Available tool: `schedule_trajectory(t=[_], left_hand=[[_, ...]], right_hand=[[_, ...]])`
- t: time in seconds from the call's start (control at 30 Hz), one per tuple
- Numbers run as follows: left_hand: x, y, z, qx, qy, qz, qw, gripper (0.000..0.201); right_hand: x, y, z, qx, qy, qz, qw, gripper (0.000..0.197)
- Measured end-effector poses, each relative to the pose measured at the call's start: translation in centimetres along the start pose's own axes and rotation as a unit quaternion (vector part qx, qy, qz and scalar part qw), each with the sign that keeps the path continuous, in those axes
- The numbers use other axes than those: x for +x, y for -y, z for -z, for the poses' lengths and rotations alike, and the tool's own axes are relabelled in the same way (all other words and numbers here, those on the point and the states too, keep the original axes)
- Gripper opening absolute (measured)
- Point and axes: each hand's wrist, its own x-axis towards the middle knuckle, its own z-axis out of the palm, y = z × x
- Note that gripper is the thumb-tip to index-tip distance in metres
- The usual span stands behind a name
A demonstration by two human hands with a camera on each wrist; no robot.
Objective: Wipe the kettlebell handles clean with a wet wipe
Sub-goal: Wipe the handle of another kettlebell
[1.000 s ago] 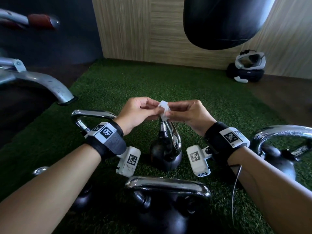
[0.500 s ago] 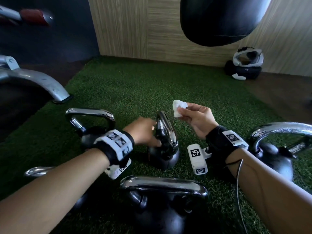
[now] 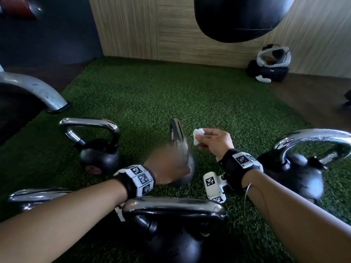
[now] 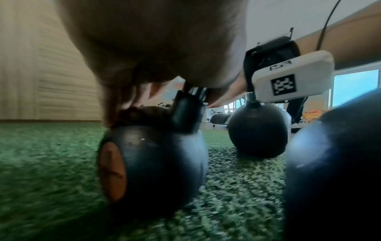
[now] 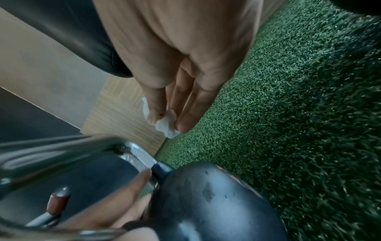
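Observation:
The middle kettlebell [image 3: 178,137] stands on the green turf, its chrome handle edge-on to me and blurred. My left hand [image 3: 171,166] grips it low down, where the handle meets the black body [image 4: 154,163]; its fingers [image 4: 140,94] curl over the top of the body beside the handle post. My right hand [image 3: 204,138] hovers just right of the handle top and pinches a small crumpled white wipe [image 3: 198,136] between thumb and fingertips [image 5: 183,125]. The wipe [image 5: 167,124] hangs clear of the chrome handle [image 5: 140,159].
More chrome-handled kettlebells ring the middle one: back left [image 3: 98,147], close in front [image 3: 174,205], right [image 3: 296,173], and a handle at front left [image 3: 38,196]. A black punch bag [image 3: 241,18] hangs overhead. A metal machine leg [image 3: 38,90] stands left; headgear [image 3: 271,63] lies by the wall.
Both hands held the wipe above the handle. My left hand let go, dropped and took hold of the kettlebell low down; my right hand kept the wipe and shifted right of the handle.

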Motion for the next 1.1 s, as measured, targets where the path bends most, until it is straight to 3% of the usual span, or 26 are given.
schedule_trajectory(t=[0.1, 0.2, 0.3, 0.4, 0.53, 0.63, 0.77, 0.83, 0.9, 0.93, 1.1], left_hand=[[-0.9, 1.1, 1.3, -0.056, 0.017, -0.035, 0.998, 0.026], [-1.6, 2.3, 0.8, -0.069, 0.018, -0.025, 0.997, 0.030], [-1.4, 3.1, -1.2, -0.048, 0.012, -0.018, 0.999, 0.061], [-0.2, 3.3, -2.8, -0.002, 0.007, -0.014, 1.000, 0.091], [1.1, 4.0, -3.9, -0.031, 0.021, -0.029, 0.999, 0.079], [1.0, 4.5, -3.8, -0.127, 0.009, -0.020, 0.992, 0.068], [1.1, 5.2, -4.9, -0.168, 0.000, 0.011, 0.986, 0.088], [1.4, 5.5, -5.3, -0.168, 0.003, 0.016, 0.986, 0.094], [1.5, 5.3, -5.1, -0.174, 0.007, 0.020, 0.985, 0.088], [1.4, 5.3, -5.0, -0.183, 0.004, 0.024, 0.983, 0.084], [1.3, 5.2, -5.0, -0.205, -0.009, 0.031, 0.978, 0.080]], right_hand=[[0.5, -0.7, -0.9, -0.008, -0.006, -0.020, 1.000, 0.030], [1.1, -0.7, -2.2, 0.020, -0.021, -0.042, 0.999, 0.030], [1.3, -0.5, -3.7, 0.008, 0.008, -0.058, 0.998, 0.006], [1.7, -1.1, -4.7, -0.067, -0.003, -0.055, 0.996, 0.020], [2.1, -1.2, -4.7, -0.132, -0.004, -0.054, 0.990, 0.014], [2.3, 0.0, -5.0, -0.156, 0.010, -0.049, 0.987, 0.003], [2.8, -0.4, -5.5, -0.120, -0.032, -0.026, 0.992, 0.023], [2.8, -0.7, -5.6, -0.127, -0.024, -0.026, 0.991, 0.015], [3.3, -0.5, -5.5, -0.113, -0.018, -0.052, 0.992, 0.004], [3.6, -0.3, -5.4, -0.105, -0.019, -0.058, 0.993, 0.008], [1.1, 2.1, -5.7, -0.149, -0.065, 0.105, 0.981, 0.009]])
